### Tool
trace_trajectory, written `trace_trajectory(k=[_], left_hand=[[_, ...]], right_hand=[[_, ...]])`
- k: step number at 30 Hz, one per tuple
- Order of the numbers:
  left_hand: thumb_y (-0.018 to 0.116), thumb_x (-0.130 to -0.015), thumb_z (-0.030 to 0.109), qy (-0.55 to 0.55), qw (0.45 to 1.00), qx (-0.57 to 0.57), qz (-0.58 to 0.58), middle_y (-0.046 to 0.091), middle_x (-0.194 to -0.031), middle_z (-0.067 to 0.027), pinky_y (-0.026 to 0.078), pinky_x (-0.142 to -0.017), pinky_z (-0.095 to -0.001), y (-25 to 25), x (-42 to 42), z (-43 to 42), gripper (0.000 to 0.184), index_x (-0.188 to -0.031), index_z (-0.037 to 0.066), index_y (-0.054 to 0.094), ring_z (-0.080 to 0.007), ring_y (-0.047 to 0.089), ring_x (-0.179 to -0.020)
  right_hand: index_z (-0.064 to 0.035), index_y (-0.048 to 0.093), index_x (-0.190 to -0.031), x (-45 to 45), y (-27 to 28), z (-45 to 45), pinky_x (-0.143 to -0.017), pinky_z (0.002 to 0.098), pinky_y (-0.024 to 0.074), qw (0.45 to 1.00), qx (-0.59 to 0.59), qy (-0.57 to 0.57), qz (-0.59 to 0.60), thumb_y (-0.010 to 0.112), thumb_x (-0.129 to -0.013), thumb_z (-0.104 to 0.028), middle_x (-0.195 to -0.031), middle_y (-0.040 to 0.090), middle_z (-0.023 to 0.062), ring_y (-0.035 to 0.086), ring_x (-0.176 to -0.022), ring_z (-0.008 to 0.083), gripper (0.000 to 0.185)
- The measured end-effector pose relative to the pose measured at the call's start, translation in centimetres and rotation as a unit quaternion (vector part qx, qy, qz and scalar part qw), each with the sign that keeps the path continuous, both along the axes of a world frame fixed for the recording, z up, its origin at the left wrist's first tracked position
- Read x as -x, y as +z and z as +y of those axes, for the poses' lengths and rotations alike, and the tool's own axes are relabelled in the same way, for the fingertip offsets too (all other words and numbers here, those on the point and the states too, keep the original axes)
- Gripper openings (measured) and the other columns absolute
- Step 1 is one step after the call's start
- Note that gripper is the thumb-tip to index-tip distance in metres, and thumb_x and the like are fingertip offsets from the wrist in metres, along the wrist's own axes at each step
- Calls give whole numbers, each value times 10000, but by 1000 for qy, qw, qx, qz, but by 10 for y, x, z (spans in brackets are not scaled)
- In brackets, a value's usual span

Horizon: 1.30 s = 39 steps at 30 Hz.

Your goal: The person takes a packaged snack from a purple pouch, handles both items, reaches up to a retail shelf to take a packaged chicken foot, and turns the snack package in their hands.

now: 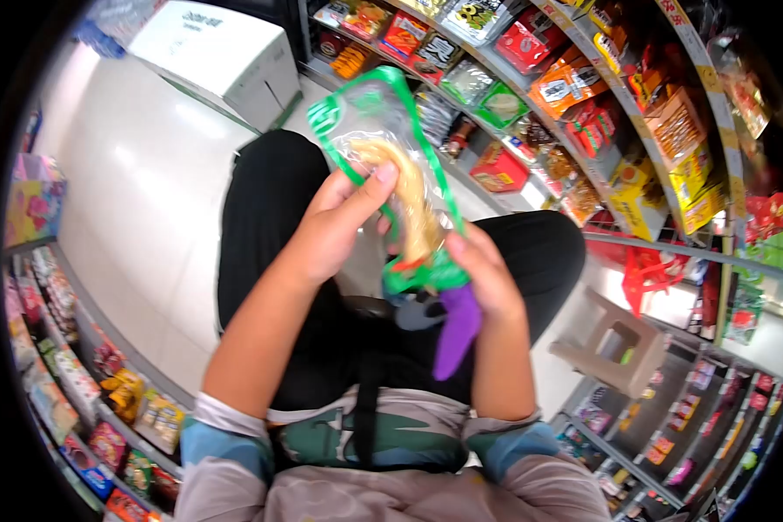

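A clear plastic snack package [422,196] with green edges and something pale yellow inside is held over my lap, tilted. My left hand [344,213] grips its left side, thumb lying on the clear front. At its lower right end my right hand [487,270] pinches the green edge. A purple object [457,331] hangs just under my right hand, beside a grey piece; whether the hand holds it too, I cannot tell.
Shelves of packaged snacks [574,96] curve along the upper right. A white box [222,56] stands on the floor at the upper left. More shelves [104,374] line the lower left. A beige stool [618,344] is at the right, near a lower rack [696,400].
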<state>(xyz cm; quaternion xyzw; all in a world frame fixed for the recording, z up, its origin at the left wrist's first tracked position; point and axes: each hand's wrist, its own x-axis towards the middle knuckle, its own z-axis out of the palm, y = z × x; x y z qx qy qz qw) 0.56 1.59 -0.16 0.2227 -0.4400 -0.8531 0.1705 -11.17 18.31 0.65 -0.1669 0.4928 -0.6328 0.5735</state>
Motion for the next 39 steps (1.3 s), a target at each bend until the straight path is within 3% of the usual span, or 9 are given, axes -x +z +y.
trace_trajectory(k=[2, 6, 14, 16, 23, 24, 30, 33, 39], left_hand=[[530, -1023, 325, 55, 997, -8, 51, 619, -992, 10, 431, -663, -236, -1, 8, -6, 259, -1094, 85, 599, -74, 529, -781], [528, -1024, 334, 35, 998, -28, 51, 622, -982, -14, 440, -690, -252, -2, 10, -5, 279, -1101, 74, 591, -106, 523, -731], [444, -1043, 389, -9, 996, -41, 78, 618, -1119, -121, 507, -799, -364, -4, 17, -6, 432, -1271, 25, 489, -207, 609, -892], [372, -1037, 491, 13, 987, -133, 86, 542, -1307, -198, 501, -923, -421, 3, 21, -2, 582, -1373, 18, 418, -272, 609, -1052], [363, -1040, 421, -48, 986, -123, 107, 390, -1474, -253, 477, -998, -443, 10, 21, -1, 596, -1469, 9, 318, -317, 546, -1196], [421, -1033, 269, -56, 988, -104, 101, 405, -1465, -259, 488, -994, -433, 11, 19, -2, 537, -1485, 7, 294, -312, 546, -1209], [442, -1042, 263, -57, 997, -44, 24, 523, -1353, -280, 510, -977, -442, 14, 14, -1, 515, -1455, -24, 327, -343, 606, -1151], [429, -1048, 311, -87, 996, -26, 25, 546, -1324, -283, 511, -981, -453, 9, 11, 4, 526, -1436, -34, 348, -356, 623, -1126], [536, -1021, 341, -83, 987, 131, -50, 647, -1088, -73, 503, -856, -287, 1, 5, 14, 439, -1286, -9, 540, -131, 610, -962]], right_hand=[[1, 522, -1283, 3, -3, -2, -503, 251, 472, 998, 20, 2, -60, 597, -967, -261, -1011, 683, 143, 574, -550, 121, 418], [-24, 509, -1331, -12, 7, -19, -544, 194, 459, 993, 20, -117, 25, 629, -960, -192, -1054, 692, 113, 665, -817, 114, 425], [-21, 635, -1195, -9, 4, -13, -634, 241, 511, 970, 59, -196, 127, 693, -916, -125, -1021, 692, 77, 656, -871, 104, 304], [-84, 695, -1151, -4, -1, -13, -635, 269, 522, 806, 107, -198, 548, 760, -796, -42, -993, 661, 58, 653, -752, 123, 363], [-192, 706, -1147, -19, -2, -12, -588, 293, 516, 676, 29, -145, 722, 797, -600, -56, -1023, 599, 48, 629, -672, 183, 571], [-192, 706, -1147, -19, 1, -12, -588, 293, 516, 676, 28, -146, 722, 797, -600, -56, -1023, 599, 48, 629, -672, 183, 571], [-89, 643, -1082, -9, 9, -2, -593, 224, 446, 942, 43, -64, 328, 831, -755, -169, -1035, 663, 26, 593, -758, 82, 386], [-77, 613, -993, -10, -2, -4, -587, 207, 427, 962, 6, -160, 221, 803, -808, -175, -911, 680, 6, 565, -734, 47, 283], [-48, 598, -932, -9, -3, -6, -590, 203, 430, 936, -2, -137, 324, 725, -893, -213, -824, 665, -11, 584, -720, 36, 211]])
